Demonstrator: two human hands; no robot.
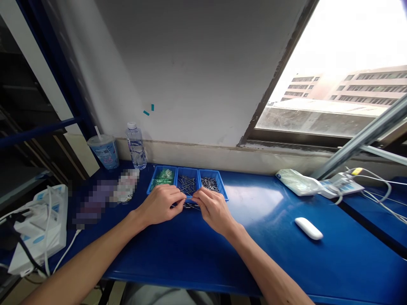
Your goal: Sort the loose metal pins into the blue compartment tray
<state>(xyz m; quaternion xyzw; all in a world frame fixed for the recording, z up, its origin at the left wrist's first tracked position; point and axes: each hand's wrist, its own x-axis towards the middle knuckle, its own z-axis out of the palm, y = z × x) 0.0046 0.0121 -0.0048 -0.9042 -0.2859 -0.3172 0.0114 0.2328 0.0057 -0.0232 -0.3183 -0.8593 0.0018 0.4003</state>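
My left hand [164, 204] and my right hand [213, 209] meet in front of three blue bins, fingers pinched and tips close together. Whatever they hold between the fingertips is too small to make out. The left bin [148, 186] has green pieces [163, 176] in it. Long thin metal pieces [187, 185], like screws or pins, fill the middle bin [188, 170]. In the right bin [224, 188] lie shorter metal pieces [210, 184]. More thin metal pieces [191, 206] show just below the fingers, partly hidden by both hands.
At the back left stand a water bottle [136, 146] and a lidded cup [106, 153]. A power strip [47, 231] with cables lies at left, another [343, 185] at right. A white oblong case [308, 228] and a plastic packet [297, 182] rest on the blue table [178, 254].
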